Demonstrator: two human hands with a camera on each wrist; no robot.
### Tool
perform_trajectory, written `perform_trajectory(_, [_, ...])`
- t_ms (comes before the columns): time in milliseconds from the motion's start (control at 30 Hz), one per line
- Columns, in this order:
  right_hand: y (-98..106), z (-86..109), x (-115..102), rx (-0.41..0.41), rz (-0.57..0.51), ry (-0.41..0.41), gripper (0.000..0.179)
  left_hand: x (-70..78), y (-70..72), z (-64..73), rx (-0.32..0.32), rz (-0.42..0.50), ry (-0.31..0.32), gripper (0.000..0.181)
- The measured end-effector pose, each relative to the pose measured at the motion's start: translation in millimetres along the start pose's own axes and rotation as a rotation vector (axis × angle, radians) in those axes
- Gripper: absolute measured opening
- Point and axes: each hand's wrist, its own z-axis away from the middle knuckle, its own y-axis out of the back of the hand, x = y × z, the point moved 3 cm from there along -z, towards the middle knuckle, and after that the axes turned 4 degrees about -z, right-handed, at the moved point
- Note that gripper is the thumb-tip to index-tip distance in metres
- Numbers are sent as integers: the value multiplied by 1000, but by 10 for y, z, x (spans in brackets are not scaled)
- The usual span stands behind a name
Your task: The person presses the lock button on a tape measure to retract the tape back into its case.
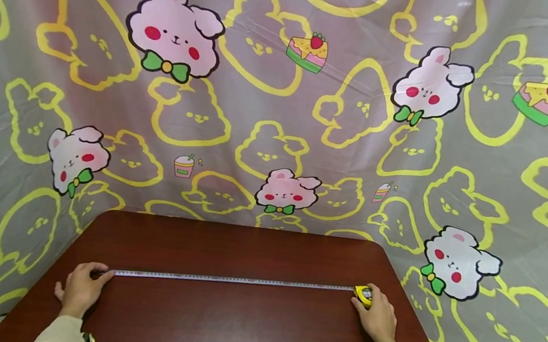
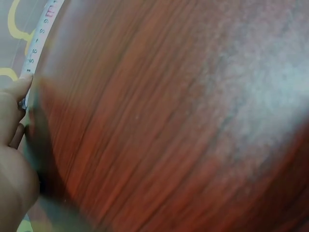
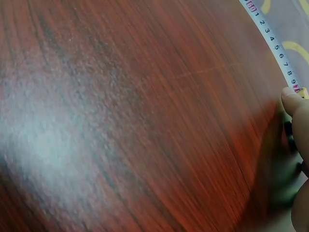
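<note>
Stretching between both hands (image 1: 80,290) (image 1: 380,317), the tape measure (image 1: 231,279) is pinched left and gripped right.

- Cloth (image 1: 240,108), grey, creased, hung behind counter and along both sides.
- Print on cloth: yellow animal outlines (image 1: 348,13); white rabbit heads (image 1: 175,30) with green bows (image 1: 166,66); cake slices (image 1: 307,53); drink cups (image 1: 184,166).
- Counter (image 1: 236,324), reddish-brown, dark wood grain, rounded far corners.
- Light: pale glare (image 3: 46,140) across counter top.

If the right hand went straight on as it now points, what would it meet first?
Past the tape measure it holds, the right hand would likely cross the tabletop and first meet the patterned cloth; depth there is unclear.
</note>
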Motion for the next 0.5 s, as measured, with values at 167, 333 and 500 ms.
perform_trajectory(167, [22, 0, 23, -29, -1, 2, 70, -21, 33, 0, 4, 10, -25, 22])
perform_trajectory(333, [68, -8, -21, -31, -34, 31, 71, -15, 86, -2, 14, 17, -23, 22])
perform_trajectory(500, [132, -20, -85, -11, -100, 66, 68, 52, 147, -34, 45, 31, -33, 22])
